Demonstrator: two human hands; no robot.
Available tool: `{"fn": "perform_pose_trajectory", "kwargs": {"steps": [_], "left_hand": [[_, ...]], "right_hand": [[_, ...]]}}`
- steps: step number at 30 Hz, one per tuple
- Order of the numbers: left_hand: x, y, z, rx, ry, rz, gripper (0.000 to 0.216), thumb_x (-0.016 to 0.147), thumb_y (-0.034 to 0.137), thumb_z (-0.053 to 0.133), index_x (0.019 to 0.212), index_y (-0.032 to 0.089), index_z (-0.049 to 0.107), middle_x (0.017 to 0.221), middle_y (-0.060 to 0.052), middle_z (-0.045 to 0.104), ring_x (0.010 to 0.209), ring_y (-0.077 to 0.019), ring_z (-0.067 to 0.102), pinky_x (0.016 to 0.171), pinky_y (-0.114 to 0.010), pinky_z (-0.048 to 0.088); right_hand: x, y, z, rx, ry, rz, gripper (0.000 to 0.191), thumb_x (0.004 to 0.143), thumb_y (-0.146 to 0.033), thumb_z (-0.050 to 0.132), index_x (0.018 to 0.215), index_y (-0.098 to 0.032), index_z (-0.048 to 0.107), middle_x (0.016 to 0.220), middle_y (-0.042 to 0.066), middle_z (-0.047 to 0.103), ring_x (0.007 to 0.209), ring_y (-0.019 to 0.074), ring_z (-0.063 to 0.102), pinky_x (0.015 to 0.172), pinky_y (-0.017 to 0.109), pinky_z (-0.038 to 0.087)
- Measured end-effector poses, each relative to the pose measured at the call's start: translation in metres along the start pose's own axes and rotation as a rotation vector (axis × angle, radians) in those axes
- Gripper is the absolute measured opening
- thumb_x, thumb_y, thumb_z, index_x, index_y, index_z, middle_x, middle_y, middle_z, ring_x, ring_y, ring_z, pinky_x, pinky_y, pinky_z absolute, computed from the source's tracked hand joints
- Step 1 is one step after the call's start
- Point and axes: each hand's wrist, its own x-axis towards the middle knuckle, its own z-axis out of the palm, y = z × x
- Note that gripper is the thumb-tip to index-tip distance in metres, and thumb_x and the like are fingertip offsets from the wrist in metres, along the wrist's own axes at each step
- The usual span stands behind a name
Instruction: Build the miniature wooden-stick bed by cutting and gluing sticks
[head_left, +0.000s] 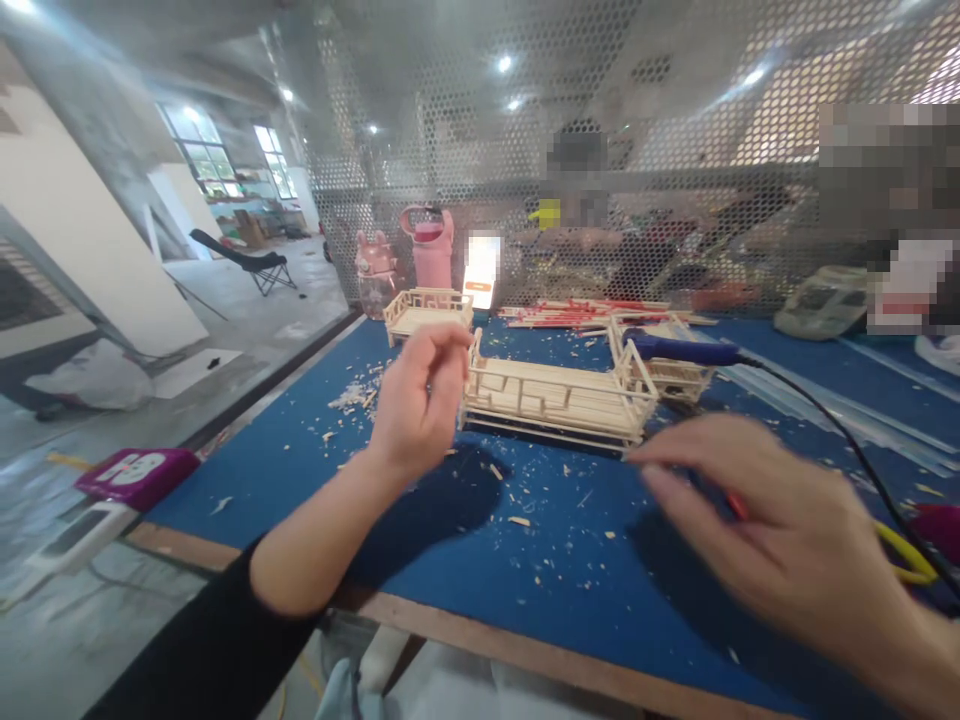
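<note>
A miniature stick-built wooden bed [555, 392] with slatted base and railings stands on the blue work surface. My left hand [424, 400] is at its left end, fingers curled and closed on the end post. My right hand [757, 510], slightly blurred, is closed with thumb and forefinger together beside the bed's front right corner. A bit of red [737, 505] shows under its fingers; what it belongs to is hidden. Across the bed's right end lies a blue-handled tool [679, 350] with a black cord.
Another small stick-built piece [426, 312] stands behind my left hand. Red-tipped sticks [570, 314] lie by the perforated metal screen [450, 130]. A pink bottle [433, 260], a lit phone [481, 275] and a glass jar [821, 302] stand behind. Clear strips [840, 400] and wood scraps litter the table.
</note>
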Motion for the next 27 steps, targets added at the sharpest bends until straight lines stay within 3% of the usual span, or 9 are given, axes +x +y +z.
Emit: {"fn": "perform_pose_trajectory", "kwargs": {"steps": [2,5,7,9,17,20,23,27], "left_hand": [[-0.029,0.032,0.002,-0.142,-0.148,-0.124,0.017,0.087,0.020,0.041,0.101,0.025,0.048,0.067,0.002,0.052,0.060,-0.0117,0.050,0.057,-0.026,0.042],[-0.073,0.062,0.012,-0.331,-0.339,-0.482,0.026,0.084,0.029,0.050,0.110,0.028,0.047,0.071,0.001,0.055,0.062,-0.0125,0.053,0.057,-0.026,0.042],[-0.093,0.068,0.021,-0.455,-0.346,-0.674,0.033,0.081,0.035,0.055,0.111,0.026,0.047,0.070,0.000,0.053,0.064,-0.0132,0.053,0.059,-0.026,0.042],[-0.102,0.067,0.029,-0.501,-0.298,-0.758,0.036,0.077,0.036,0.059,0.110,0.024,0.047,0.067,0.002,0.049,0.060,-0.0112,0.048,0.057,-0.024,0.039],[-0.098,0.060,0.030,-0.579,-0.280,-0.822,0.050,0.068,0.036,0.070,0.109,0.023,0.045,0.064,0.006,0.044,0.056,-0.0089,0.040,0.054,-0.021,0.033],[-0.098,0.061,0.028,-0.550,-0.269,-0.801,0.047,0.068,0.031,0.070,0.108,0.024,0.048,0.064,0.006,0.046,0.058,-0.0093,0.043,0.056,-0.021,0.034],[-0.098,0.061,0.026,-0.530,-0.301,-0.790,0.044,0.068,0.027,0.068,0.108,0.023,0.050,0.064,0.006,0.045,0.059,-0.0093,0.043,0.057,-0.021,0.034],[-0.095,0.063,0.023,-0.533,-0.369,-0.804,0.041,0.066,0.022,0.068,0.104,0.020,0.053,0.064,0.005,0.044,0.058,-0.0085,0.041,0.055,-0.020,0.034]], "right_hand": [[-0.013,-0.025,0.005,0.176,-0.144,0.158,0.013,0.077,-0.030,0.055,0.084,-0.029,0.066,0.075,0.003,0.069,0.067,0.0195,0.064,0.056,0.032,0.051],[-0.033,-0.050,0.021,0.448,-0.206,0.386,0.027,0.080,-0.032,0.054,0.104,-0.029,0.065,0.085,0.003,0.072,0.069,0.0177,0.067,0.058,0.028,0.054],[-0.043,-0.057,0.031,0.611,-0.215,0.471,0.028,0.082,-0.034,0.052,0.105,-0.029,0.066,0.092,0.003,0.072,0.076,0.0179,0.068,0.065,0.028,0.055],[-0.048,-0.061,0.037,0.698,-0.197,0.527,0.024,0.082,-0.034,0.052,0.097,-0.029,0.070,0.092,0.003,0.072,0.080,0.0186,0.068,0.068,0.029,0.055],[-0.052,-0.065,0.035,0.800,-0.071,0.678,0.015,0.074,-0.035,0.061,0.080,-0.027,0.073,0.078,0.003,0.073,0.071,0.0202,0.068,0.065,0.031,0.055],[-0.056,-0.064,0.040,0.802,-0.038,0.787,0.017,0.068,-0.039,0.067,0.065,-0.022,0.068,0.062,0.002,0.068,0.057,0.0164,0.062,0.053,0.026,0.051],[-0.058,-0.060,0.043,0.848,-0.075,0.851,0.027,0.064,-0.043,0.069,0.059,-0.019,0.059,0.055,0.000,0.059,0.049,0.0116,0.051,0.045,0.023,0.042],[-0.055,-0.057,0.038,0.855,-0.201,0.730,0.027,0.070,-0.039,0.064,0.058,-0.018,0.052,0.059,-0.002,0.052,0.055,0.0102,0.045,0.050,0.022,0.038]]}}
